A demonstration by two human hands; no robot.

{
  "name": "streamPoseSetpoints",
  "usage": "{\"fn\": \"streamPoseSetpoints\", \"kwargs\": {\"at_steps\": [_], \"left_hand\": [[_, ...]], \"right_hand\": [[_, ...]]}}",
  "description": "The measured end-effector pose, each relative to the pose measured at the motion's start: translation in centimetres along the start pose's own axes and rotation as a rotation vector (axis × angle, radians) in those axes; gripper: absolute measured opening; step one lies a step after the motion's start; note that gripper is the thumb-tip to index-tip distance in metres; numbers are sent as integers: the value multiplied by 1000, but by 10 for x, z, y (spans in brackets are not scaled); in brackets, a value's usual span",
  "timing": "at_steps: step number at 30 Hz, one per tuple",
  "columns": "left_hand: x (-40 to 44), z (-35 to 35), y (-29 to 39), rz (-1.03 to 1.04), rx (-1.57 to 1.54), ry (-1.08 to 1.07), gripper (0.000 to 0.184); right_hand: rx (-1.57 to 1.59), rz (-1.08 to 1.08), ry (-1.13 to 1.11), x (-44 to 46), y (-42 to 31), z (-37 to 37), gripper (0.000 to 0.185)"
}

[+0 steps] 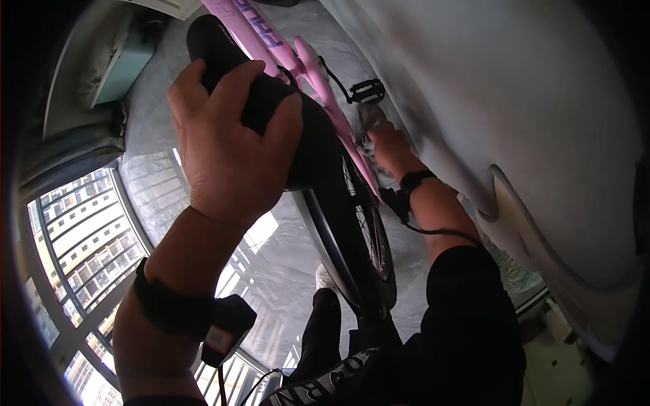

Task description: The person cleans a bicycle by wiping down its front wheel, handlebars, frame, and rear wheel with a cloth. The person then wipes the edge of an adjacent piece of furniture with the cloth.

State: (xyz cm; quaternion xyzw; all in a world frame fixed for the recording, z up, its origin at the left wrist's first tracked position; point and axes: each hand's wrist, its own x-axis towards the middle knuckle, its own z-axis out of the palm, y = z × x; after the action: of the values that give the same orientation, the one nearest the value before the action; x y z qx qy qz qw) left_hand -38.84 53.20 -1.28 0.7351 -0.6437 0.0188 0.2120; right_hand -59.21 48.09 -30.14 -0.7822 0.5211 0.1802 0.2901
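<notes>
A pink bicycle [254, 30] with a black saddle [315, 145] stands below me. My left hand [233, 128] grips the saddle from above, its fingers apart and curled over the top. Lower down on the right, my right hand [391, 147] is closed on a crumpled grey cloth [369, 120]. The cloth lies against the pink frame, just below the black pedal [367, 91]. Part of the cloth is hidden by my fingers. Under the saddle, the rear wheel [372, 237] and its dark mudguard [321, 237] show.
A large pale covered surface [501, 88] rises close on the right. At left are a barred window [84, 230] and a light blue box-like piece [125, 68]. The floor [152, 128] is glossy grey tile. Cables run from devices strapped to both my arms.
</notes>
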Motion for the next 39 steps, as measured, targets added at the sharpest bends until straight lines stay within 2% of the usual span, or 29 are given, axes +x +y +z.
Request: {"fn": "streamPoseSetpoints", "kwargs": {"at_steps": [1, 3, 7, 8, 11, 13, 15, 18, 20, 21, 22, 23, 24, 25, 27, 28, 31, 33, 35, 37, 39], "left_hand": [[-2, 1, -2, 3, -4, -4, 43], [-4, 1, -1, 5, -19, -16, 43], [1, -2, -1, 1, -25, -4, 43], [1, -2, -1, -3, -19, -5, 42], [-1, 0, -2, -19, -66, -5, 42], [-1, -1, -1, -6, -52, -9, 41], [0, -2, -2, 16, -28, -4, 41], [1, -2, -1, 36, -20, 2, 40], [3, -3, 0, 38, -10, 2, 40], [1, -3, -1, 61, -9, 12, 39], [1, -2, -3, 86, -9, 19, 39], [0, -1, -6, 110, -5, 25, 39], [-1, -2, -7, 92, -3, 1, 38], [-2, -3, -8, 73, -1, -23, 36], [-2, -3, -9, 87, 11, -53, 35], [-3, -3, -10, 115, 17, -63, 34], [-3, -2, -11, 140, 78, -95, 31], [-6, 2, -11, 126, 57, -65, 30], [-5, 4, -12, 88, -38, -7, 29], [-5, 2, -13, 159, 69, -31, 29], [-5, 1, -14, 192, 140, -28, 29]], "right_hand": [[74, 72, -45, -2, -3, 0, 28], [275, 15, 62, -6, -10, -27, 31], [577, -117, 418, 30, -7, -38, 36], [534, -41, 370, 32, -6, -32, 39], [119, -164, -38, 9, 13, 12, 42], [-67, -43, -325, -24, 36, 34, 45], [-214, -79, -575, -40, 55, 50, 43], [72, 31, -340, -45, 65, 42, 42], [343, -138, -21, -9, 61, 31, 46], [851, 27, 23, 1, 9, -44, 54], [848, -119, 302, 29, 1, -42, 63], [1038, -29, 266, 33, -24, -69, 64], [1036, -169, 465, 63, -31, -61, 64], [1127, -208, 380, 77, -39, -61, 64], [829, -218, 371, 87, -51, -47, 61], [986, -211, 439, 89, -52, -27, 58], [1279, -96, -168, 56, -22, -17, 51], [1001, -25, -181, 37, 20, 44, 47], [485, -12, -465, -10, 39, 29, 49], [130, 27, -585, -45, 63, 52, 53], [247, 108, -410, -59, 84, 76, 56]]}}
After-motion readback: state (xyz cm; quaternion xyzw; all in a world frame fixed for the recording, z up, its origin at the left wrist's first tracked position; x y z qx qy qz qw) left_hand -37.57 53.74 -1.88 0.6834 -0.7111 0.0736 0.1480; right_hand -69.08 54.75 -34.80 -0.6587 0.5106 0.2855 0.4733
